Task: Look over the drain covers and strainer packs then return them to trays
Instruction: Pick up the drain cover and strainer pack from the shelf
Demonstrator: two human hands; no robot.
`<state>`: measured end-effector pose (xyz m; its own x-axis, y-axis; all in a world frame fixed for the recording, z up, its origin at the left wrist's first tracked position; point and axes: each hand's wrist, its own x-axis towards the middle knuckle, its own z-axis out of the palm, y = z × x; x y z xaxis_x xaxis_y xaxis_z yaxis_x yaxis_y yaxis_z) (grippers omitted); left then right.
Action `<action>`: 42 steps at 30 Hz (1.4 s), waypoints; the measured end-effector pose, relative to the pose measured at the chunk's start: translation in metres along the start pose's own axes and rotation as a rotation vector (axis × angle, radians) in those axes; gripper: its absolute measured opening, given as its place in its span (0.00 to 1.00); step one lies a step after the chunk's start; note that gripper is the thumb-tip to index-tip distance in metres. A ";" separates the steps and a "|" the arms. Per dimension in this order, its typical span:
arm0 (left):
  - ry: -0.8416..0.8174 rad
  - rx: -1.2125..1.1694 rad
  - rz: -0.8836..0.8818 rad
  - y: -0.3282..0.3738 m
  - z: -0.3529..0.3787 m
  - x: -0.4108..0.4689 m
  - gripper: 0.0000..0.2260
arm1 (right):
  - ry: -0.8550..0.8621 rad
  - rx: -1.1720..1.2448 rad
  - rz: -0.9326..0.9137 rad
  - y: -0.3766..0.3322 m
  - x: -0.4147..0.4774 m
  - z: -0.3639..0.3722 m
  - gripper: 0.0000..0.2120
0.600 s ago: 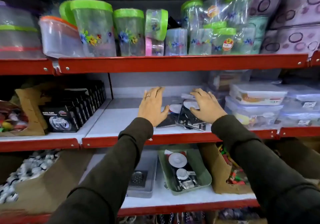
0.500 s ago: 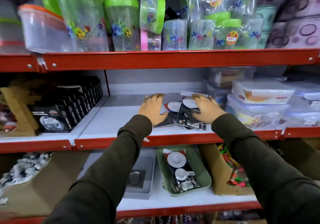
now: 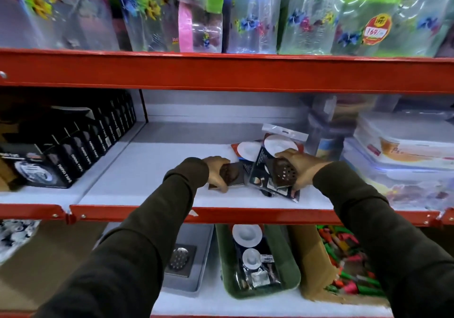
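On the white middle shelf the left hand closes around a dark square drain cover, thumb below and fingers curled over its near-left edge; the plate looks flat and metallic with a domed, perforated centre, though motion blur makes the pattern hard to read; it lies just left of the strainer packs. The right hand grips a second drain cover, brownish and glossy, tilted up so its round holes face the camera, held over the near end of the packs. The packs are glossy clear sleeves over dark printed cards, each showing a white round disc, fanned loosely and overlapping; the far one has a white hang tab. Down on the lower shelf, a grey tray holds a square steel cover with a round pierced grate; just right of it a green plastic tray, rounded at the corners, holds another pack with white discs. Black boxes line the far left of the middle shelf; clear lidded tubs stack at right.
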<state>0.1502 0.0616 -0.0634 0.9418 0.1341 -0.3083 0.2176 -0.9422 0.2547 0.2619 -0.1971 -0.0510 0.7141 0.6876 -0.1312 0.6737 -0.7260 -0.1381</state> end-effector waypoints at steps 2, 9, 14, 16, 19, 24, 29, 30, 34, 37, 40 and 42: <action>0.020 0.009 0.040 -0.002 -0.002 0.000 0.32 | -0.019 -0.002 0.002 -0.001 0.002 -0.002 0.45; 0.057 -0.034 0.014 -0.052 -0.027 -0.027 0.42 | -0.038 0.001 0.041 -0.016 -0.001 -0.025 0.41; 0.026 0.008 -0.093 -0.123 -0.047 -0.058 0.45 | 0.067 0.126 -0.010 -0.067 0.005 -0.041 0.40; 0.018 0.018 -0.107 -0.144 -0.046 -0.064 0.44 | 0.075 0.156 -0.036 -0.094 0.012 -0.042 0.41; -0.010 -0.029 -0.082 -0.162 -0.040 -0.067 0.40 | 0.075 0.200 -0.049 -0.128 0.024 -0.034 0.43; 0.018 -0.169 -0.020 -0.180 -0.032 -0.074 0.42 | 0.039 0.218 -0.096 -0.176 0.039 -0.019 0.44; 0.356 -0.370 0.011 -0.214 -0.027 -0.084 0.32 | 0.003 0.268 -0.108 -0.218 0.055 -0.007 0.43; 0.456 -0.299 -0.007 -0.218 -0.027 -0.086 0.30 | -0.002 0.265 -0.122 -0.228 0.058 -0.005 0.43; 0.675 -0.069 -0.083 -0.223 -0.028 -0.092 0.28 | -0.039 0.235 -0.156 -0.272 0.081 0.010 0.39; 0.718 -0.013 -0.110 -0.223 -0.029 -0.093 0.29 | -0.107 0.210 -0.138 -0.285 0.101 0.021 0.42; 0.710 0.022 -0.124 -0.225 -0.030 -0.091 0.31 | -0.173 0.215 -0.128 -0.289 0.108 0.030 0.37; 0.692 0.037 -0.131 -0.226 -0.029 -0.090 0.32 | -0.198 0.235 -0.117 -0.287 0.109 0.033 0.35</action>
<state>0.0231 0.2716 -0.0669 0.8579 0.4000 0.3224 0.3432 -0.9132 0.2198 0.1398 0.0869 -0.0581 0.5683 0.7715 -0.2861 0.6703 -0.6357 -0.3828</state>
